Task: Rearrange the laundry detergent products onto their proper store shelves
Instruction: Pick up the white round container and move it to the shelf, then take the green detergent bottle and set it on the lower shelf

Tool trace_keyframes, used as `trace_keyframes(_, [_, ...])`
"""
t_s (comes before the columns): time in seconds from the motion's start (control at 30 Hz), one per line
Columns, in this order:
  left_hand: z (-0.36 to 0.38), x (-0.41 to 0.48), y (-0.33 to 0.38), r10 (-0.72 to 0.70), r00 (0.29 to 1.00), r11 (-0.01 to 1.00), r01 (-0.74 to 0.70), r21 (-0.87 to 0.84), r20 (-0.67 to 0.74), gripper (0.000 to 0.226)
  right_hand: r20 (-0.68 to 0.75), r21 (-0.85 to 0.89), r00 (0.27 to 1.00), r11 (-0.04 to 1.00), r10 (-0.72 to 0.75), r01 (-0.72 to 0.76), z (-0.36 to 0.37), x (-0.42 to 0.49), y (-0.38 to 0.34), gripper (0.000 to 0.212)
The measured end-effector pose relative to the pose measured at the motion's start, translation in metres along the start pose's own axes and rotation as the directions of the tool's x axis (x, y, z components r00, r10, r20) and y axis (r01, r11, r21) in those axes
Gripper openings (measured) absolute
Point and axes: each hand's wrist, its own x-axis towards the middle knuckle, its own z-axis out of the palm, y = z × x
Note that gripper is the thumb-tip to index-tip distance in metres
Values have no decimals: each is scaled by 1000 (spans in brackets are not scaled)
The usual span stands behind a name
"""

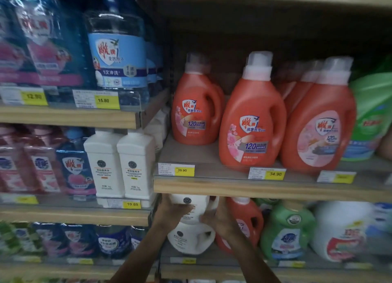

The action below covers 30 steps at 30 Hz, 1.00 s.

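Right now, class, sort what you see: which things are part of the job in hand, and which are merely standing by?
In the job: left hand and right hand, both gripping the white detergent jug.

Standing by: orange detergent bottles, green bottle, square white bottles, yellow price tags.

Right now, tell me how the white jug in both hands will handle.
Probably heavy: the white jug is bulky and both the left hand and right hand grip it. Likely stiff, being moulded plastic. Its smooth sides may be slippery.
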Motion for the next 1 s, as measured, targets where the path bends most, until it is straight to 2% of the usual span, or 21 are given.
trace_keyframes(0.07, [-2, -13, 8, -4, 1000, 996, 3, 91, 20, 96, 50, -148, 999, 989, -19, 27, -10, -18, -10, 89])
trace_keyframes(0.17, [-10, -35, 24, -3, 997, 943, -20, 332, 71, 70, 173, -422, 985, 902, -21, 94, -31, -45, -25, 62])
trace_keyframes(0.27, [-16, -64, 54, -25, 967, 927, -72, 368, 252, 34, 231, -540, 972, 824, -48, 169, -55, -69, -42, 46])
trace_keyframes(0.33, [-17, -87, 80, 26, 951, 919, -144, 367, 308, 27, 235, -565, 968, 797, -93, 214, -73, -86, -56, 39])
trace_keyframes(0.43, [-14, -119, 122, 119, 939, 891, -245, 383, 322, 25, 168, -603, 965, 754, -200, 261, -108, -113, -75, 27])
trace_keyframes(0.53, [-6, -151, 158, 206, 926, 819, -340, 461, 316, 20, 92, -626, 966, 741, -241, 244, -145, -147, -86, 22])
trace_keyframes(0.67, [6, -189, 191, 395, 861, 518, -496, 697, 319, 22, -2, -706, 959, 679, -283, 199, -189, -196, -91, 27])
trace_keyframes(0.77, [16, -215, 206, 444, 825, 400, -532, 746, 350, 27, -64, -745, 964, 655, -258, 125, -221, -240, -90, 28])
trace_keyframes(0.9, [35, -250, 218, 467, 775, 341, -603, 722, 427, 28, -121, -760, 974, 649, -192, 34, -256, -302, -86, 25])
trace_keyframes(1.0, [52, -274, 224, 489, 755, 392, -637, 664, 436, 31, -134, -792, 979, 610, -151, -15, -276, -345, -79, 25])
